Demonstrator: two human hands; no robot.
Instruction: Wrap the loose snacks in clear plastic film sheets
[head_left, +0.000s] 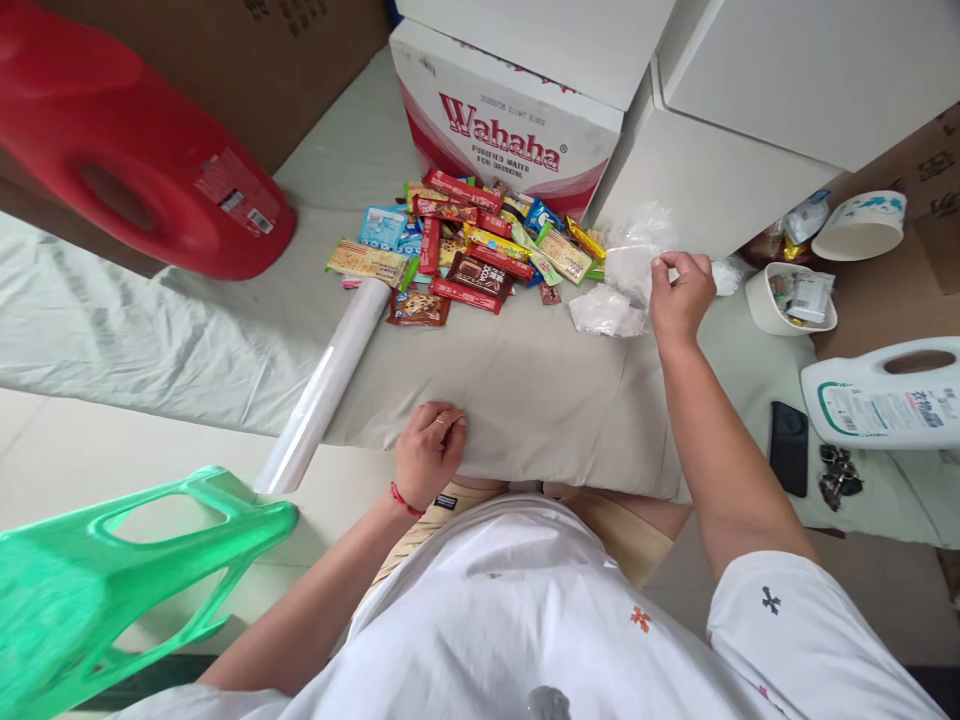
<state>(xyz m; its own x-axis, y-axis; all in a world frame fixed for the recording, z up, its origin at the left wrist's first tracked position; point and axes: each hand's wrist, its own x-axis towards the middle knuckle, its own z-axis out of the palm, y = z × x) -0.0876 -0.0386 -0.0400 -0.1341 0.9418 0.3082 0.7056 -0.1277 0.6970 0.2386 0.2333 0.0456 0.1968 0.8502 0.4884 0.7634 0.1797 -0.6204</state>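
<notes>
My right hand (pixel 679 295) pinches the edge of a clear plastic bag (pixel 637 245) between thumb and fingers, to the right of the snack pile. Just below that bag lies a crumpled piece of clear plastic (pixel 606 312). My left hand (pixel 433 448) rests in a loose fist on the cloth's front edge, with no object showing in it. Ahead of it is a heap of packaged snacks (pixel 480 275) in red, yellow, blue and brown wrappers. A roll of clear plastic (pixel 330 385) lies slanted left of the heap, its near end jutting past the edge.
Behind the snacks stands a Wahaha water carton (pixel 510 125). A red jug (pixel 150 150) is at left, above a green stool (pixel 150 570). To the right are a white tub (pixel 765 300), a paper cup (pixel 859 228), a white detergent bottle (pixel 885 400), a phone (pixel 789 450) and keys (pixel 840 475).
</notes>
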